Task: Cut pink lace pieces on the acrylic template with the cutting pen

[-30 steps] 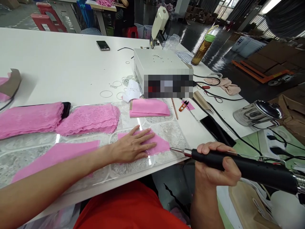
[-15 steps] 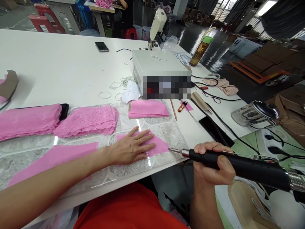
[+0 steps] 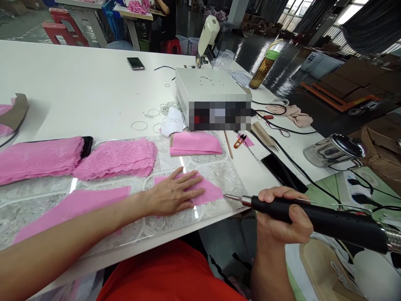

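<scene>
Plainly pink cloth (image 3: pixel 209 191), flat, tapering rightward, black metal-tipped tool (image 3: pixel 335 221) beside it

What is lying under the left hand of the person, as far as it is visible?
Under the left hand is a pink piece, lying on a grey patterned mat. Its right end shows beyond the hand. What the hand itself covers cannot be seen.

Head view looks forward-down over table (image 3: pixel 94 92), seemingly near.

Bright windows (image 3: pixel 294 6) shine upper right, and glare streaks the floor (image 3: pixel 284 83).
</scene>
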`<state>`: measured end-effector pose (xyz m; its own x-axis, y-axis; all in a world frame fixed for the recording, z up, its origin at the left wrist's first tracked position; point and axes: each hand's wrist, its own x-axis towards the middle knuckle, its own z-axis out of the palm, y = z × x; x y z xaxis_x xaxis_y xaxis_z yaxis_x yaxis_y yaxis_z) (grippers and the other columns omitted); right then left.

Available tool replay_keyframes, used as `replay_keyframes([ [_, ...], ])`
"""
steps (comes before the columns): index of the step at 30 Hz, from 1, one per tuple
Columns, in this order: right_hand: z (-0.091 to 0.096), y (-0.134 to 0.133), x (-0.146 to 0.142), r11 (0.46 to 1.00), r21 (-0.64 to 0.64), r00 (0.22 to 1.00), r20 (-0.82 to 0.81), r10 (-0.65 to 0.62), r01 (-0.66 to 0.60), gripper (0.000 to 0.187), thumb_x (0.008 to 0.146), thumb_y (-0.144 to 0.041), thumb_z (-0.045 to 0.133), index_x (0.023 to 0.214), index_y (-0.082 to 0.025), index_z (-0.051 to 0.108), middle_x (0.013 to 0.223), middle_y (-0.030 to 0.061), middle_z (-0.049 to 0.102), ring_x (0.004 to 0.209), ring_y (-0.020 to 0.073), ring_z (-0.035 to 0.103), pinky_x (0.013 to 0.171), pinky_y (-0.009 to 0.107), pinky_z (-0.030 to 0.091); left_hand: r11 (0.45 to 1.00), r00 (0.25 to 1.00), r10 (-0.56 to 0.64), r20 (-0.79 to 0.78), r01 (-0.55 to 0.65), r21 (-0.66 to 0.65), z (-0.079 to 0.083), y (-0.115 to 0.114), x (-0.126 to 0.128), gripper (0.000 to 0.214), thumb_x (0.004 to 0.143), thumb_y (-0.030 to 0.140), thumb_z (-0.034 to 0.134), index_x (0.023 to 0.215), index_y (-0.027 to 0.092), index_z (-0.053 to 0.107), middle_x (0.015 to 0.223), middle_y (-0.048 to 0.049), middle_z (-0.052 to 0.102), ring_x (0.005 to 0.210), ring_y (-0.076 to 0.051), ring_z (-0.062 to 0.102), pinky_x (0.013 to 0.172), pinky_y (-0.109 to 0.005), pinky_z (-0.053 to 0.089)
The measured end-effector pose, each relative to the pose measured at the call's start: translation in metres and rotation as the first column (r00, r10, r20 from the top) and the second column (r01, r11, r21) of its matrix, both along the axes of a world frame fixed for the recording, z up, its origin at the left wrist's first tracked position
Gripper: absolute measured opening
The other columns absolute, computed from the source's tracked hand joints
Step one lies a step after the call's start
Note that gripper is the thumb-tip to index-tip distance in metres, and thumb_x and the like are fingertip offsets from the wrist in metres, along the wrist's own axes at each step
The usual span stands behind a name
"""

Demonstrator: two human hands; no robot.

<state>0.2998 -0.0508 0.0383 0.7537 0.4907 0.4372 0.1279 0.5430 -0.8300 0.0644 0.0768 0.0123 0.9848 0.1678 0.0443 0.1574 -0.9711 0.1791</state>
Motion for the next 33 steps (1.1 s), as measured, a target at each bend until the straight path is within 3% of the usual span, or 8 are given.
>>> replay_keyframes([
  [9, 0.01, -0.008, 0.003, 0.999, 0.038, 0.995, -0.098, 0.004, 0.0, 0.019, 0.056, -0.028, 0.044, 0.068, -0.018, 0.056, 0.058, -0.0025, 0.05, 0.045, 0.0114, 0.046, 0.04, 0.026, 0.038, 1.0, 1.0, 0.005, 0.018, -0.005, -0.013, 0.008, 0.0, 0.001, 0.048, 0.101, 0.042, 0.037, 0.144, 0.023, 0.039, 0.153, -0.0152, 0.031, 0.143, -0.033, 0.025, 0.114, -0.057, 0.02],
  [13, 0.012, -0.009, -0.007, 0.997, 0.042, 0.99, -0.123, 0.068, -0.063, 0.022, 0.052, -0.028, 0.044, 0.068, -0.019, 0.057, 0.057, -0.0033, 0.047, 0.045, 0.0114, 0.044, 0.039, 0.026, 0.036, 0.998, 0.999, 0.04, 0.037, -0.038, -0.049, 0.02, 0.002, -0.017, 0.043, 0.1, 0.023, 0.037, 0.142, 0.02, 0.042, 0.153, -0.0122, 0.032, 0.144, -0.029, 0.026, 0.114, -0.05, 0.026],
  [17, 0.012, -0.005, -0.027, 0.983, 0.035, 0.976, -0.119, 0.185, -0.182, 0.023, 0.054, -0.029, 0.045, 0.07, -0.018, 0.058, 0.059, -0.0027, 0.049, 0.045, 0.0115, 0.045, 0.038, 0.026, 0.036, 0.993, 0.999, 0.052, 0.016, -0.05, -0.111, 0.024, 0.001, -0.05, 0.05, 0.087, 0.002, 0.045, 0.135, 0.017, 0.051, 0.151, -0.0093, 0.037, 0.143, -0.026, 0.028, 0.115, -0.046, 0.028],
  [24, 0.007, 0.004, -0.068, 0.889, 0.067, 0.885, -0.094, 0.457, -0.452, 0.022, 0.062, -0.027, 0.051, 0.079, -0.018, 0.061, 0.067, -0.0007, 0.054, 0.049, 0.0122, 0.05, 0.044, 0.029, 0.041, 0.986, 0.995, 0.099, -0.034, -0.103, -0.134, 0.022, -0.013, -0.081, 0.05, 0.087, 0.0, 0.044, 0.132, 0.019, 0.056, 0.148, -0.0062, 0.043, 0.143, -0.024, 0.029, 0.118, -0.046, 0.022],
  [28, 0.007, 0.008, -0.09, 0.848, 0.052, 0.843, -0.086, 0.53, -0.528, 0.019, 0.063, -0.026, 0.055, 0.079, -0.018, 0.062, 0.069, -0.0003, 0.054, 0.051, 0.0128, 0.05, 0.045, 0.031, 0.042, 0.981, 0.99, 0.122, -0.077, -0.131, -0.139, 0.021, -0.016, -0.084, 0.061, 0.081, -0.005, 0.042, 0.135, 0.021, 0.054, 0.149, -0.0033, 0.041, 0.144, -0.023, 0.025, 0.119, -0.044, 0.021],
  [33, 0.007, 0.014, -0.108, 0.803, 0.047, 0.801, -0.057, 0.595, -0.594, 0.021, 0.065, -0.025, 0.052, 0.082, -0.019, 0.062, 0.072, 0.0, 0.055, 0.052, 0.0133, 0.051, 0.047, 0.032, 0.043, 0.975, 0.987, 0.145, -0.073, -0.155, -0.157, 0.021, -0.019, -0.086, 0.058, 0.083, -0.003, 0.043, 0.134, 0.023, 0.054, 0.149, -0.003, 0.041, 0.144, -0.023, 0.025, 0.119, -0.045, 0.02],
])
